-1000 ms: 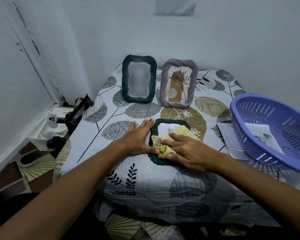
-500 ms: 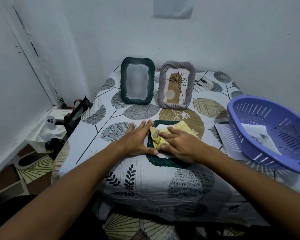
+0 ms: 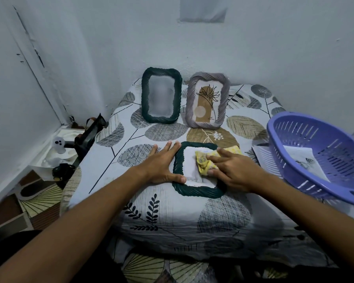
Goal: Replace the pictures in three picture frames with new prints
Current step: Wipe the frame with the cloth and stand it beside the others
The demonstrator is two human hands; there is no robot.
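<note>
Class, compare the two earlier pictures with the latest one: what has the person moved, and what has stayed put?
The right hand has slid the yellow cloth across the glass of the flat green frame, from its left side toward the right edge. The left hand stays flat against the frame's left side. The two standing frames and the purple basket have not moved.

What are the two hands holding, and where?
The right hand presses a crumpled yellow cloth on the flat dark green frame's glass; the left hand steadies its left edge.

Dim, bluish cast, wide-angle edge distortion
</note>
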